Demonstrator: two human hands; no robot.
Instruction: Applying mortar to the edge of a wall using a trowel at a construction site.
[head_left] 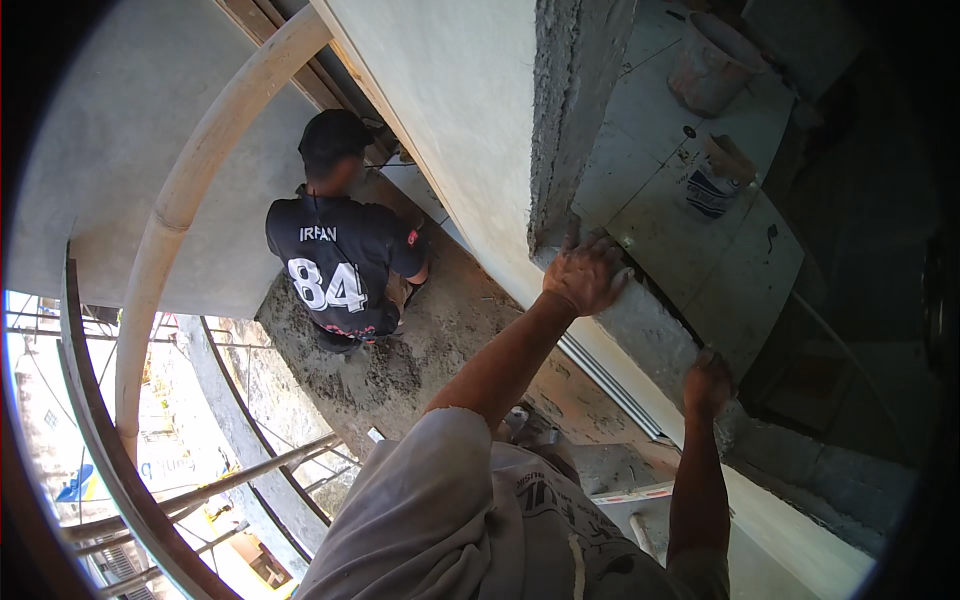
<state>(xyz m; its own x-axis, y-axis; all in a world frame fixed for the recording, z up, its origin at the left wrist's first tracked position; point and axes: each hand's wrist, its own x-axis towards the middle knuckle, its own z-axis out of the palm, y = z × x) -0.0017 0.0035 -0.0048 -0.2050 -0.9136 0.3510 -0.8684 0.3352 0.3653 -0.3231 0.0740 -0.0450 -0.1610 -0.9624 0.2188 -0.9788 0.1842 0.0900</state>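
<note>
My left hand (585,275) lies spread on a rough grey cement sill (648,330), close to the foot of the unfinished edge of a wall opening (565,120). Farther right along that sill is my right hand (708,382), its fingers curled in and closed. Whatever it may hold or grip is too dark to make out. Below the sill, between my two arms, several pale metal strips (615,385) lean along the wall.
At left, a person in a dark shirt and cap (340,235) squats on a stained concrete floor (400,370). A bamboo pole (170,210) and scaffold bars (290,455) border a drop. Beyond the opening, a bucket (710,65) and torn bag (715,180) stand on tiles.
</note>
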